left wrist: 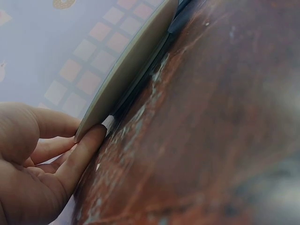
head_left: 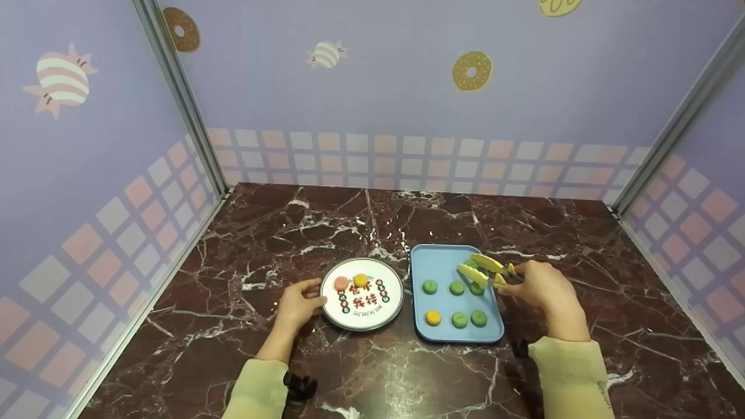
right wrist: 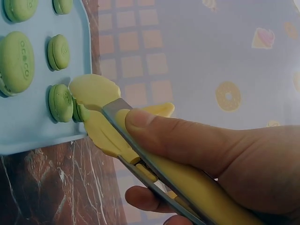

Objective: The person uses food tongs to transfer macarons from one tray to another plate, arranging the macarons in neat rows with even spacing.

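Note:
My left hand pinches the left rim of a round white plate with red lettering; the left wrist view shows thumb and fingers at its edge. On the plate lie a pink macaron and a yellow macaron. My right hand grips yellow-tipped tongs over the right side of a blue tray. The tongs' tips are spread around a green macaron, partly hidden; whether they touch it I cannot tell. Several green macarons and one yellow macaron sit in the tray.
Plate and tray stand side by side on a dark red marbled tabletop. Patterned lilac panels with metal corner posts enclose the back and both sides.

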### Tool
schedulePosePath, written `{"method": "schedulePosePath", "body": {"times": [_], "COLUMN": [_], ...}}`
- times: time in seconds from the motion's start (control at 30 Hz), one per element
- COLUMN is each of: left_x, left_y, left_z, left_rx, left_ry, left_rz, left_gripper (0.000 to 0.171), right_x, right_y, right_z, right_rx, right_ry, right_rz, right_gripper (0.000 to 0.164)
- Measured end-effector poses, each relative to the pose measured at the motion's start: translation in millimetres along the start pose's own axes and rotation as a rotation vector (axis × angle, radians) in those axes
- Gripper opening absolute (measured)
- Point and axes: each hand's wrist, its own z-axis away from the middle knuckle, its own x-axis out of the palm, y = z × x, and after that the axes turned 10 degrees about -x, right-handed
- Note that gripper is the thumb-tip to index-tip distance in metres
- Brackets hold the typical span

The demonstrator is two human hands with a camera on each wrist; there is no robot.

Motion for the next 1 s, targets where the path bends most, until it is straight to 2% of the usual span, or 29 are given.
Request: {"method": "schedulePosePath", "body": {"times": [0.3,0.87,1.0], "left_x": [1.2,0.6,0.2], "left_y": [-0.2,-0.6,-0.5], "left_z": [-0.8,-1.5,-0.9], "left_rx": [-0.002,-0.012,0.011], "left_ry": [-0.001,-0.003,0.006], "left_rz": [0.015,0.016,-0.007], "left_gripper": [0.049,0.049,0.049], "right_x": [-1.5,-2.8,-4.1], "right_y": [-2.0,-4.8,-9.1], "right_z": [0.6,1.4,2.3], "right_rx": [-0.001,-0.017,-0.023], "right_ry": [-0.005,0.004,0.005], "right_rz": [0.022,0.020,0.018], "right_gripper": [0.037,0.038,0.045]}}
